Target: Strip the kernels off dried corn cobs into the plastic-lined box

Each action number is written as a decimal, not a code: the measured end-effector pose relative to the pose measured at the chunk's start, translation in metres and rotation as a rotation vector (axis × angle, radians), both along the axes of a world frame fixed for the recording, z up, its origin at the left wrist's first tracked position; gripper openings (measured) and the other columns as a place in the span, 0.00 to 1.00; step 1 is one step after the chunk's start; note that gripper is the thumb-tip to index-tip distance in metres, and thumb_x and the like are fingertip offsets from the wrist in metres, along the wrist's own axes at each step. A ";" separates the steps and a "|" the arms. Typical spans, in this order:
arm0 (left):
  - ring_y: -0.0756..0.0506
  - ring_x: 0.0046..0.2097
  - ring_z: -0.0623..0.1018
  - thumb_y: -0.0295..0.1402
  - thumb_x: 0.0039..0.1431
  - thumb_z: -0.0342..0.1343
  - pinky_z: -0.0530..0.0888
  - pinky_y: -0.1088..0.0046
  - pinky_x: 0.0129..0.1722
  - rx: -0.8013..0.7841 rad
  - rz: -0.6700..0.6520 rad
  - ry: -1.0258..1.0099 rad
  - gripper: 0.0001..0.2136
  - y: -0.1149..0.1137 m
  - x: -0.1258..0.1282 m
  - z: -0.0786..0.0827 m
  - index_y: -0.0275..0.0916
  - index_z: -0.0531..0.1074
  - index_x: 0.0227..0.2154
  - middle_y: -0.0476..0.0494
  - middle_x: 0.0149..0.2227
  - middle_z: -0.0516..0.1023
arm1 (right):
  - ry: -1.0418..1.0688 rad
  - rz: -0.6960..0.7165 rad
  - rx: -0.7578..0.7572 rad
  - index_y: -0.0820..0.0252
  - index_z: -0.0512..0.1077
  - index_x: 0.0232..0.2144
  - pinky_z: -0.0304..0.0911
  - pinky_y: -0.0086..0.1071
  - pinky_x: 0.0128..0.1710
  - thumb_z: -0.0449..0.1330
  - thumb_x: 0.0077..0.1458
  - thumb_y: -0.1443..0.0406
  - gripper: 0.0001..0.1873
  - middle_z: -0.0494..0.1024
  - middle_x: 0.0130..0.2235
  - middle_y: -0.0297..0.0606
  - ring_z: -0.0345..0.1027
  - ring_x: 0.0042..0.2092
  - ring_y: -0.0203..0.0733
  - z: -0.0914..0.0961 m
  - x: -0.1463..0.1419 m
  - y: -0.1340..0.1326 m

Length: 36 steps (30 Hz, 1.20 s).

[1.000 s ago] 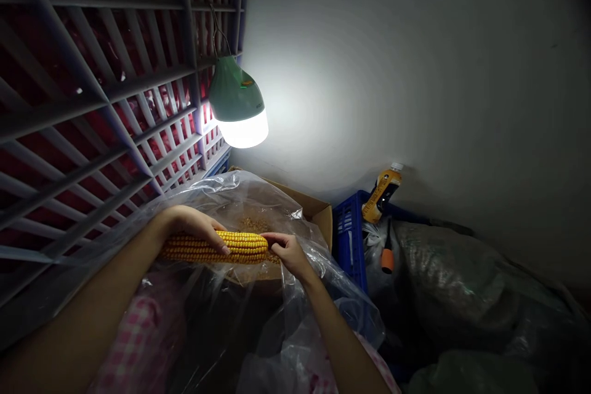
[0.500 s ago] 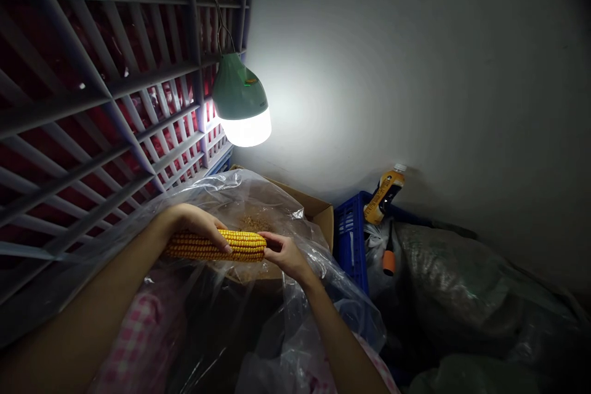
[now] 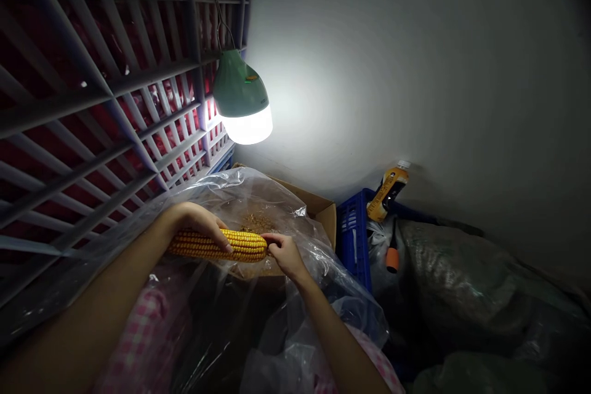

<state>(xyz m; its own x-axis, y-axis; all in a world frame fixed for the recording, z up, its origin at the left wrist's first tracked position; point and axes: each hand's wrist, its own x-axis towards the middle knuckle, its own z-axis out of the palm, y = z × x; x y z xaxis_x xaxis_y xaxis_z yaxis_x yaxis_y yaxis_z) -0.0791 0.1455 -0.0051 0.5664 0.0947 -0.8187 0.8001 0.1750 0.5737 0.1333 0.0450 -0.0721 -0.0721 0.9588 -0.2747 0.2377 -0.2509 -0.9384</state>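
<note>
An ear of corn [image 3: 247, 246] with yellow kernels lies nearly level in front of me. My left hand [image 3: 201, 226] is wrapped over its left half from above, the thumb along the near side. At the right tip of the ear, my right hand [image 3: 285, 253] has its thumb and fingers closed in a pinch; whether a kernel is between them is hidden. Below the ear spreads a clear plastic bag [image 3: 330, 286] lining a cardboard box [image 3: 323, 214], with small brownish bits [image 3: 258, 221] inside.
A lit green lamp [image 3: 242, 95] hangs from a slatted plastic crate [image 3: 111, 95] at left. To the right stand a blue crate [image 3: 355, 234], an orange-labelled bottle [image 3: 388, 191], an orange-handled tool [image 3: 392, 258] and a big dark sack [image 3: 462, 277]. A pale wall [image 3: 415, 61] rises behind.
My right fingers have curled in more tightly at the ear's tip. My left hand keeps its hold, and the ear stays nearly in place. The view has shifted slightly.
</note>
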 end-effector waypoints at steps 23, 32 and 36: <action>0.42 0.42 0.76 0.48 0.40 0.61 0.73 0.73 0.42 -0.010 0.055 -0.088 0.27 0.006 -0.005 -0.004 0.41 0.73 0.44 0.45 0.41 0.78 | -0.032 0.171 0.140 0.57 0.70 0.48 0.68 0.37 0.46 0.56 0.41 0.71 0.27 0.79 0.42 0.35 0.74 0.42 0.42 0.017 0.014 0.001; 0.40 0.45 0.75 0.49 0.40 0.61 0.72 0.70 0.44 -0.015 0.050 -0.091 0.28 0.006 -0.006 -0.003 0.39 0.71 0.44 0.42 0.45 0.77 | -0.020 0.233 0.155 0.59 0.68 0.50 0.67 0.38 0.49 0.56 0.43 0.70 0.28 0.77 0.47 0.38 0.72 0.46 0.43 0.026 0.023 0.000; 0.40 0.44 0.76 0.47 0.39 0.62 0.72 0.70 0.43 -0.021 0.054 -0.079 0.28 0.005 -0.006 -0.002 0.39 0.71 0.45 0.42 0.43 0.77 | -0.064 0.217 0.177 0.59 0.69 0.47 0.67 0.40 0.49 0.57 0.43 0.70 0.25 0.78 0.44 0.38 0.73 0.44 0.44 0.024 0.018 -0.001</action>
